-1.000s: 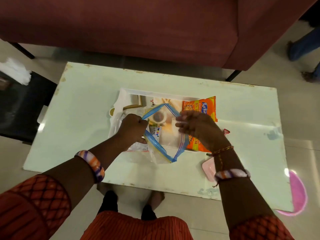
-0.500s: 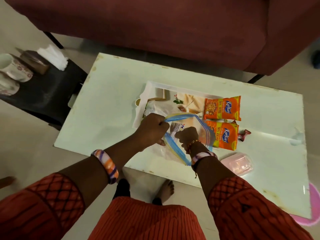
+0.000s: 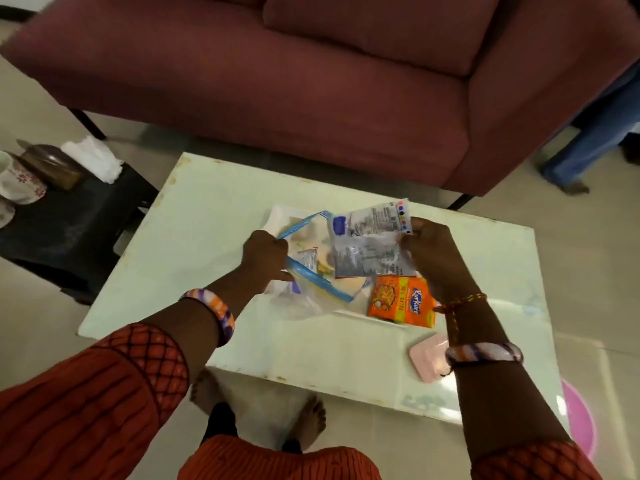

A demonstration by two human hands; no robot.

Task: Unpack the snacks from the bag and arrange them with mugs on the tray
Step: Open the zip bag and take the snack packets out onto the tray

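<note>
My left hand (image 3: 265,255) grips the blue zip rim of a clear plastic bag (image 3: 313,284) that lies over the white tray (image 3: 277,216) on the table. My right hand (image 3: 427,252) holds a silver snack packet (image 3: 370,244) just above the bag's mouth. Another small silver packet (image 3: 308,258) shows inside the bag. An orange snack packet (image 3: 401,301) lies to the right of the bag, partly under my right wrist. A floral mug (image 3: 17,180) stands on a black stool at the far left; a second mug (image 3: 5,213) is cut off by the frame edge.
The pale green table (image 3: 207,209) stands in front of a maroon sofa (image 3: 311,81). A pink lidded box (image 3: 429,356) lies near the table's front right. The black stool (image 3: 69,216) also bears a dark container and white tissue. A pink mat (image 3: 578,417) lies on the floor.
My right hand has come out of the bag with the silver packet and lifted it to the right. My left hand still holds the bag's rim. The camera has tilted upward.
</note>
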